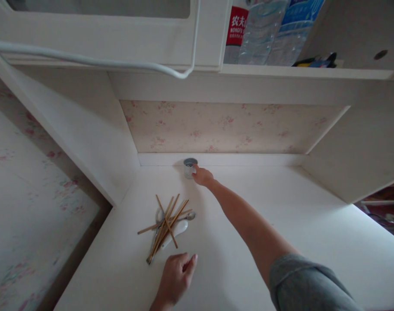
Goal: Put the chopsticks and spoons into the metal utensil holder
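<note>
My right hand (201, 176) reaches to the back of the white desk (281, 224) and grips a small metal cup (189, 167) that stands against the back wall. My left hand (176, 276) hovers near the front edge with its fingers loosely curled and nothing in them. Just beyond that hand lies a loose heap of several wooden chopsticks (166, 224), with a white spoon (177, 229) and metal spoons (189, 216) under them.
A floral wallpaper panel (223, 127) backs the desk alcove. White side panels close it in at left and right. The shelf above holds water bottles (265, 30) and a red-labelled pack (236, 26). A white cable (87, 60) runs across the cabinet.
</note>
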A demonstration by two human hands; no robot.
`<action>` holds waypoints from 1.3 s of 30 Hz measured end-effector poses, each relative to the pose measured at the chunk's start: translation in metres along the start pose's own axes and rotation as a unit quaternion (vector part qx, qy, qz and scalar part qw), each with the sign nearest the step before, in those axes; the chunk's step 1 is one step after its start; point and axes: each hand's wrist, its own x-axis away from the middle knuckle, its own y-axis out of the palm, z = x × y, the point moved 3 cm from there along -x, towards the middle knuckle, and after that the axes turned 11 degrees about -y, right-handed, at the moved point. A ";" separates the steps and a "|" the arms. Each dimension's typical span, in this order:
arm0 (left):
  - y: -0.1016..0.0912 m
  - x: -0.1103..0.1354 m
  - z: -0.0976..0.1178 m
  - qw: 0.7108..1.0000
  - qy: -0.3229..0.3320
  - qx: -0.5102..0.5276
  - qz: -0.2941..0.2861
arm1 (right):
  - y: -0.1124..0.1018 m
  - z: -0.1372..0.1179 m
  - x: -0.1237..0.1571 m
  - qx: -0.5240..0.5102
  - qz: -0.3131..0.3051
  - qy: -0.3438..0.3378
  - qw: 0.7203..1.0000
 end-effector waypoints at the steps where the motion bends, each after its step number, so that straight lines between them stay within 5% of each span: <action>1: 0.000 -0.001 0.000 1.000 0.003 -0.001 -0.002 | 0.000 -0.001 0.000 0.006 0.004 0.000 1.000; 10: 0.001 -0.004 0.002 1.000 -0.003 -0.008 -0.019 | -0.011 0.000 0.037 -0.001 0.081 -0.018 0.997; 24: -0.004 -0.006 0.002 0.995 -0.078 0.061 -0.007 | 0.004 0.025 0.217 -0.131 0.203 -0.033 0.970; 33: -0.074 -0.037 0.004 0.978 -0.138 -0.103 0.119 | 0.013 0.019 0.231 -0.146 0.177 -0.042 0.973; 39: -0.095 -0.060 0.001 0.945 -0.190 -0.241 0.112 | 0.027 0.023 0.245 -0.218 0.199 -0.003 0.956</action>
